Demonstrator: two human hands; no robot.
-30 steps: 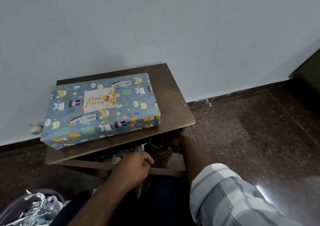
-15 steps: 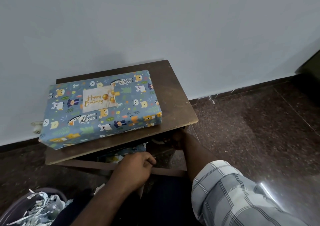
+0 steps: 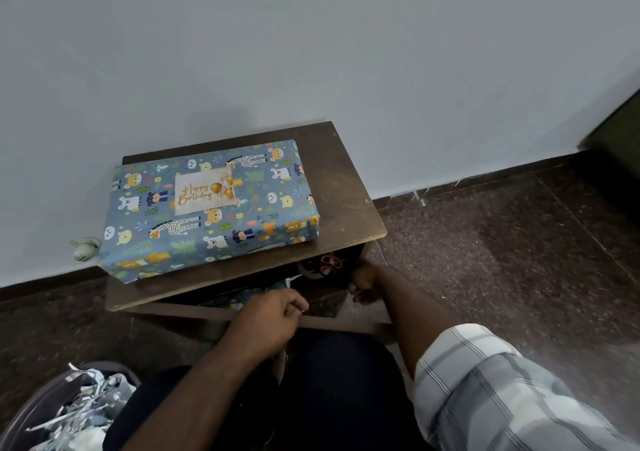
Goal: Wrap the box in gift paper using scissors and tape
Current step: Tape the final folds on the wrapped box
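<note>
Since earlier frame: little moved. Left hand (image 3: 273, 315) remains curled, apparently holding nothing; right hand (image 3: 363, 282) reaches under table (image 3: 349, 187), grip unclear. Wrapped box (image 3: 207, 208) sits on tabletop.

My right hand (image 3: 363, 282) sat under the table (image 3: 349, 187) edge, its fingers lost in shadow, so I couldn't tell its grip. Something red-handled (image 3: 329, 264) (scissors, perhaps) showed only partly beneath the top. The bin (image 3: 52, 405) of scraps was cut off at the lower left corner, my sleeve (image 3: 502, 391) at the bottom.
</note>
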